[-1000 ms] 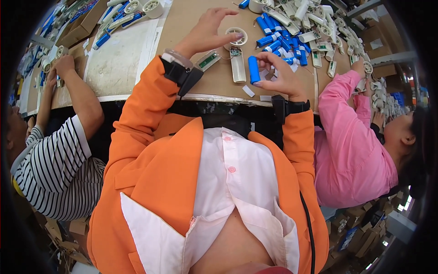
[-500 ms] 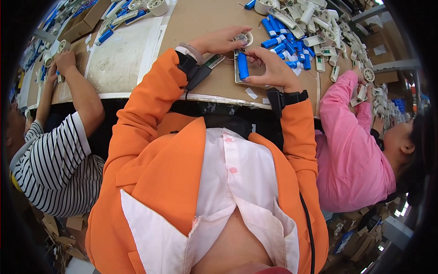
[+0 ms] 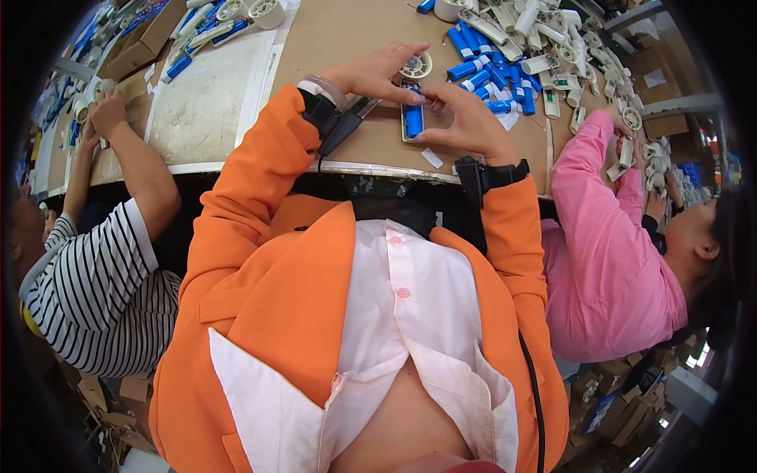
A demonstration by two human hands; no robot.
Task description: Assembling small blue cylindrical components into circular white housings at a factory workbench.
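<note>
In front of me on the brown board lies a white plastic casing (image 3: pixel 406 132) with a round, spoked head (image 3: pixel 418 65). A blue cylindrical battery (image 3: pixel 413 121) rests lengthwise in its handle. My left hand (image 3: pixel 377 73) reaches over the casing from the left, fingers along the round head and thumb pressed down by the battery's upper end. From the right, my right hand (image 3: pixel 471 124) closes on the battery, with fingertips at its top and thumb by its lower end. The small parts under the fingertips are hidden.
Several loose blue batteries (image 3: pixel 493 71) and a heap of white casing parts (image 3: pixel 544 35) lie at the back right. Another casing piece lies under my left wrist. Co-workers in a striped shirt (image 3: pixel 102 292) and a pink top (image 3: pixel 611 268) sit on either side. A cardboard box (image 3: pixel 142 47) stands back left.
The battery now sits lower inside the casing's handle. My left thumb has come down to the battery's top end, and the right fingers have moved slightly in beside it.
</note>
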